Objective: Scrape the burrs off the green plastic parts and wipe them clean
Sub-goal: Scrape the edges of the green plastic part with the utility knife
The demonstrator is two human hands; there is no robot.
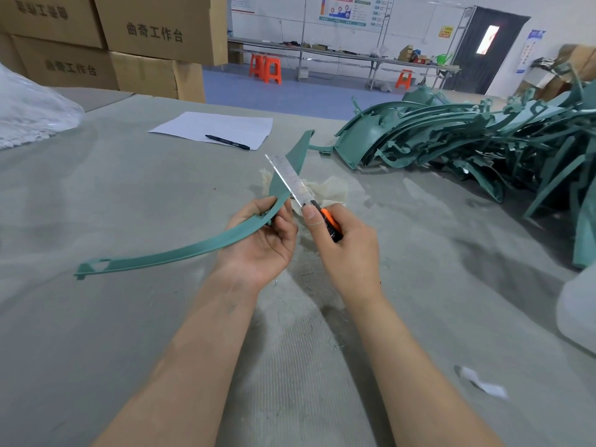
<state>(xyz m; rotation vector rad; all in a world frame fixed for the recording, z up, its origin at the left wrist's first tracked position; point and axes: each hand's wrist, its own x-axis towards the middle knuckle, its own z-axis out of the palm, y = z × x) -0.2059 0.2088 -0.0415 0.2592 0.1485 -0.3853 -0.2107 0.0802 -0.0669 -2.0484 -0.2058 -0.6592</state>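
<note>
My left hand (263, 240) grips green part (180, 251), right hand (346, 245) grips knife (298, 185); long blade may slip, cutting my thumb.

Two bare forearms; no sleeves, unadorned

The bench (129, 204) wears rough, matt grey felt. The green strip (180, 253) is smooth matt plastic; the knife (301, 191) shows a dull metal blade and glossy orange plastic grip. The rag (332, 188) is loose-woven cloth.

Probably factory workshop: stacked cartons (106, 37), workbenches (342, 56).
</note>
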